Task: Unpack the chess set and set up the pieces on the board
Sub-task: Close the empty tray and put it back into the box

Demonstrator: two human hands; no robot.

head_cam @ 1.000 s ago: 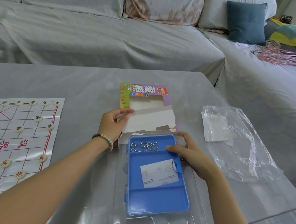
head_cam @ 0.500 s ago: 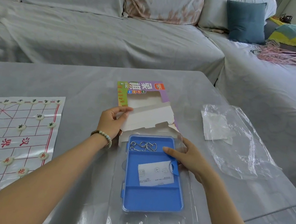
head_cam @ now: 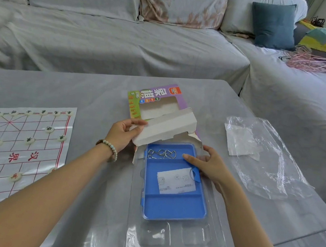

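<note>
Chess box flap [head_cam: 165, 128] now lifted higher, pinched by left hand [head_cam: 123, 134]; right hand [head_cam: 210, 168] holds blue case [head_cam: 173, 205].

The left hand [head_cam: 122, 135] pinches the torn box flap [head_cam: 165, 129] at twelve o'clock of the blue case [head_cam: 173, 203] (wire rings [head_cam: 160, 153] inside), which the right hand [head_cam: 210, 169] grips; the chess board [head_cam: 17, 144] lies at nine o'clock.
</note>
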